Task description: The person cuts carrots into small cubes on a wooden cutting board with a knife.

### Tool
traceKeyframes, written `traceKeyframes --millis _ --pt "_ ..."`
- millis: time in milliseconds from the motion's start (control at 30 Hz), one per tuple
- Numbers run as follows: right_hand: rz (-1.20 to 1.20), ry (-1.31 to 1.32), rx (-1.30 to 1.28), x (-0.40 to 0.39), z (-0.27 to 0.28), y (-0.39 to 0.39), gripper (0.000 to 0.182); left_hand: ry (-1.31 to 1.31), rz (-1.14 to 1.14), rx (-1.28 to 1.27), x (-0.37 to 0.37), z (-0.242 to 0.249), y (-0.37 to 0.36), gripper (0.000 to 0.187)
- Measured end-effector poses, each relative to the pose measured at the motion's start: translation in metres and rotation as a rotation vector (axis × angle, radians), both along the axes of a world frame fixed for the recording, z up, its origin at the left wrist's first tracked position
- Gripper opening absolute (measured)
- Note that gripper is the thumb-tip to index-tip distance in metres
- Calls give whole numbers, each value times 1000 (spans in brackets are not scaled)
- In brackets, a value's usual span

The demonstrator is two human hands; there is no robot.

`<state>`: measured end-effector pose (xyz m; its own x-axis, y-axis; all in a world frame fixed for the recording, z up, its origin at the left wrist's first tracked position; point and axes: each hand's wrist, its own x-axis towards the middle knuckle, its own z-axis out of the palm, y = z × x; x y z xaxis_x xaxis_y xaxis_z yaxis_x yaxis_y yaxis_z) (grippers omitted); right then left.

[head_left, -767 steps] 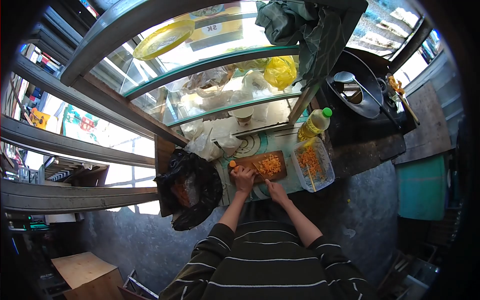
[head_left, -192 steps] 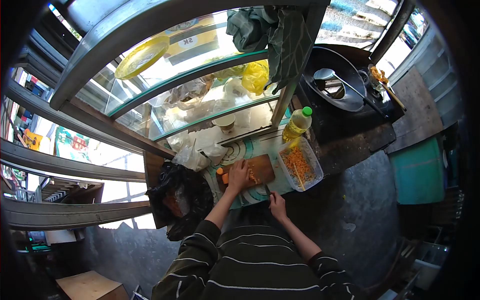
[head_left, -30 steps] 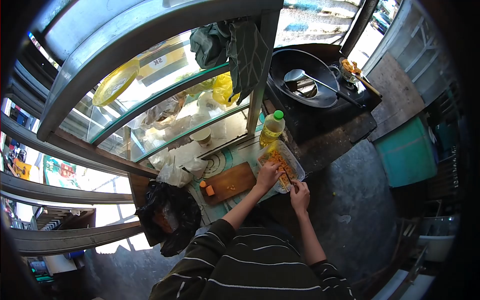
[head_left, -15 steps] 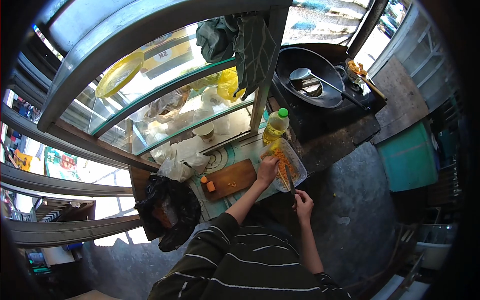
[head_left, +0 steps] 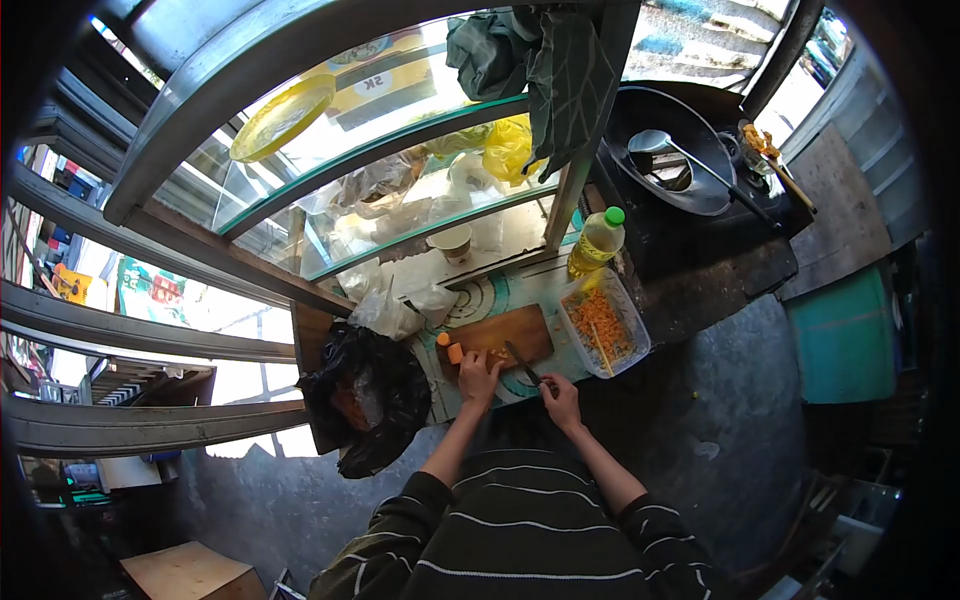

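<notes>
- Clock centred on the cutting board (head_left: 522,325); board lies flat on the counter (head_left: 568,350), slightly tilted in view.
- Right hand (head_left: 560,402), 4–5 o'clock: grip closed around the handle of the knife (head_left: 521,362). Blade points to 11 o'clock, over the board; can't tell if it touches the wood.
- Left hand (head_left: 479,383), 7 o'clock: fingers bent down at the board's near edge. Can't tell whether the grip is pinching anything, fingertips too small to read.
- Two orange chunks (head_left: 455,353) at the board's 9 o'clock end, the nearer one just beside the left fingertips.
- Small orange bits (head_left: 498,354) on the board between left hand and blade.
- Clear plastic tub (head_left: 641,341), 2–3 o'clock, just beside the board: orange bits inside, plus a pale stick (head_left: 603,352) with its near end toward 6.
- Bottle (head_left: 594,250), 1–2 o'clock: upright, green cap, yellow liquid, right behind the tub.
- Wok (head_left: 700,192), farther out at 1–2: ladle (head_left: 650,141) resting in it, handle out toward 4.
- Black plastic bag (head_left: 400,412), 8 o'clock; pale plastic bags (head_left: 388,315), 10 o'clock.
- Cup (head_left: 455,246), 11 o'clock.
</notes>
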<state>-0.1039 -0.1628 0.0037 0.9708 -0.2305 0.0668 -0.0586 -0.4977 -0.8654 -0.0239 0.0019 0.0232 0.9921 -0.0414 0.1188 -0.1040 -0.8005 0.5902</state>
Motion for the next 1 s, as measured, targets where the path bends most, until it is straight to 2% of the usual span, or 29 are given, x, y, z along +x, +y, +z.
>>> traceKeyframes --millis 67,133,267,400,467,667,1000 --pt "-34 139 158 1 -5 1 17 1 -22 3 1 -1 -1 29" --pt "-30 129 113 4 -2 1 17 4 -45 4 3 -1 -3 29" --pt "22 23 -14 5 2 5 16 13 -106 -10 5 -5 -5 19" --pt "9 -25 -8 3 -3 7 16 -15 -99 -81 4 -9 -8 13" --pt "31 76 117 2 -2 7 18 -26 -110 -96 4 -10 -7 12" --pt "40 115 209 1 -7 7 19 -51 -145 -125 6 -17 -4 10" --pt "32 133 126 3 21 4 18 -109 -199 -185 12 -5 -7 10"
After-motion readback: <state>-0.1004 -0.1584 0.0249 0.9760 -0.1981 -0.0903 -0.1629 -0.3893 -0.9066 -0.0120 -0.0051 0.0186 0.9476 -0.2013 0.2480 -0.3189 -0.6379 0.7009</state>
